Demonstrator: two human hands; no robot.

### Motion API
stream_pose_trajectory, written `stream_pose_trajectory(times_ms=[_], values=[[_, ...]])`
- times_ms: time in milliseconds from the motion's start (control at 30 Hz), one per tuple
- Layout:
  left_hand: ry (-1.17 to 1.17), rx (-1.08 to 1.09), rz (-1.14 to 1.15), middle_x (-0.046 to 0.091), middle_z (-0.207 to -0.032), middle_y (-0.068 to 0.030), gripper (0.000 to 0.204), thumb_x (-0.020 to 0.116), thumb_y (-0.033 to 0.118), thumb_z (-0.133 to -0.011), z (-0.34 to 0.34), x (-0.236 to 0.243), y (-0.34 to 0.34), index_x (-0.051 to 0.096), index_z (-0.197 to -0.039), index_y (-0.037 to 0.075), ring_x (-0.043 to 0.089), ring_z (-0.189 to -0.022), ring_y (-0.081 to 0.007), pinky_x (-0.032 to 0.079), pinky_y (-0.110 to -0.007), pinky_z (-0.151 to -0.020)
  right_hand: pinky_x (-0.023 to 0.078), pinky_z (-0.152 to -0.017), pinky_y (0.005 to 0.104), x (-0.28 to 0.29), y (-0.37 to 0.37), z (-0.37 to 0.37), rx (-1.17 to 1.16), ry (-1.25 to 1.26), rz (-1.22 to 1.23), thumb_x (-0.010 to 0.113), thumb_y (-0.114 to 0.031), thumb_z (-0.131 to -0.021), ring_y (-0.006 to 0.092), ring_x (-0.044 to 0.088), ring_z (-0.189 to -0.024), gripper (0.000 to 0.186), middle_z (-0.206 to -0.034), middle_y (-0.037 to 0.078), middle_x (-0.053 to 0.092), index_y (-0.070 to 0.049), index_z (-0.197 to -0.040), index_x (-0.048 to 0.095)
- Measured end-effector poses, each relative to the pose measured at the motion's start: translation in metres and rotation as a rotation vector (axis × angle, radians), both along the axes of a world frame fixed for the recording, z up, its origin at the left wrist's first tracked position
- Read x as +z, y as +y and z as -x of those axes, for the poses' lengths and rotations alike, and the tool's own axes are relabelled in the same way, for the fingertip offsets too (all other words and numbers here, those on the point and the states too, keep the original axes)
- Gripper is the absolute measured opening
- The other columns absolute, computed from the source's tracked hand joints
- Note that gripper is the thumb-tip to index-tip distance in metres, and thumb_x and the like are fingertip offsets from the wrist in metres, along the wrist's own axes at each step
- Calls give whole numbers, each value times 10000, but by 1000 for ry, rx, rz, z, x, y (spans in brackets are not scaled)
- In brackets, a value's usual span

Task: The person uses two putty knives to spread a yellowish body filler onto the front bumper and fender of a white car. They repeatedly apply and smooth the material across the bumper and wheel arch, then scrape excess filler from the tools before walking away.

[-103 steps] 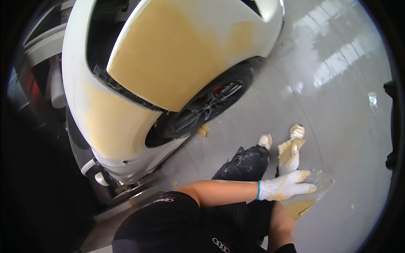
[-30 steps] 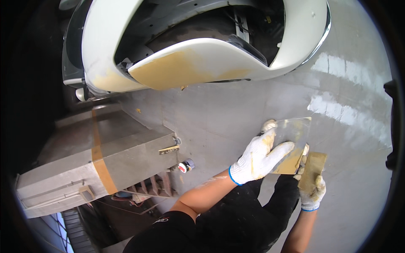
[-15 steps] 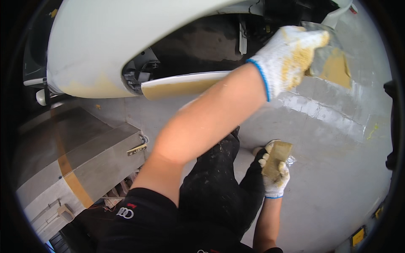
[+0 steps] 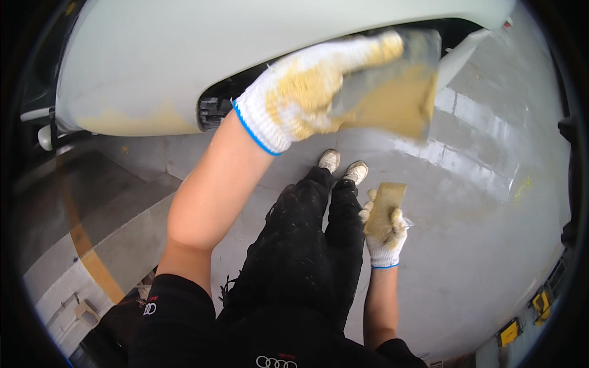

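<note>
My left hand, in a white knitted glove caked with yellow paste, is raised in front of a white car body panel. It grips a thin, partly see-through grey rectangular sheet smeared with tan paste. The sheet is slightly blurred, and the thumb lies along its upper edge. Lower down, my right hand, gloved the same way, is closed around a flat tan rectangular plate, thumb on its face. A pale yellow patch runs along the panel's lower edge at left.
The dark arched opening in the panel is largely hidden by my left hand and sheet. Grey floor with shiny pale streaks lies around my shoes. A grey surface with an orange-tan stripe is at left; yellow-and-black items sit at lower right.
My left hand and the grey sheet have moved left across the opening. My right hand, still holding the tan plate, is slightly higher and further left. Both my shoes now show, together.
</note>
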State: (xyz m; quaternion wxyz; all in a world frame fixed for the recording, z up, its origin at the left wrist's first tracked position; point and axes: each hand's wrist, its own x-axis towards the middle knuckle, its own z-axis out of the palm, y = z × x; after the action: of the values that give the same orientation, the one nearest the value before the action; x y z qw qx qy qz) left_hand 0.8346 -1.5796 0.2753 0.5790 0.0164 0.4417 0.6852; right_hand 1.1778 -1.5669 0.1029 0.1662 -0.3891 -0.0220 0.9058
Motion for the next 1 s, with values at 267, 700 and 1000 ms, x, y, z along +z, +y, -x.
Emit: stream_pose_trajectory(times_ms=[267,700,1000], values=[[739,-293,57,741,-1155,-75,318,655,121,-1036,-97,-15,-10,663,-1312,-38,669,-1031,-135,531,-284,-948,479,-1140,442,92,72,-10,162,-450,-810,794,-276,-923,267,625,-1275,783,-1406,145,641,27,-1570,473],[971,200,132,672,-1292,-128,449,688,18,-1010,-83,-20,-100,515,-1414,-71,640,-1152,-164,527,-318,-992,593,-947,454,179,2,89,710,-803,-1822,958,-143,-619,434,676,-1191,659,-1454,248,589,-167,-1249,765],[1283,-47,-160,687,-731,-86,196,748,209,-971,-45,-24,-114,698,-1072,48,687,-644,-275,557,-410,-627,570,-1017,475,163,-7,96,548,-721,-1783,945,-172,-736,425,641,-1278,626,-1487,266,568,-96,-1322,739]])
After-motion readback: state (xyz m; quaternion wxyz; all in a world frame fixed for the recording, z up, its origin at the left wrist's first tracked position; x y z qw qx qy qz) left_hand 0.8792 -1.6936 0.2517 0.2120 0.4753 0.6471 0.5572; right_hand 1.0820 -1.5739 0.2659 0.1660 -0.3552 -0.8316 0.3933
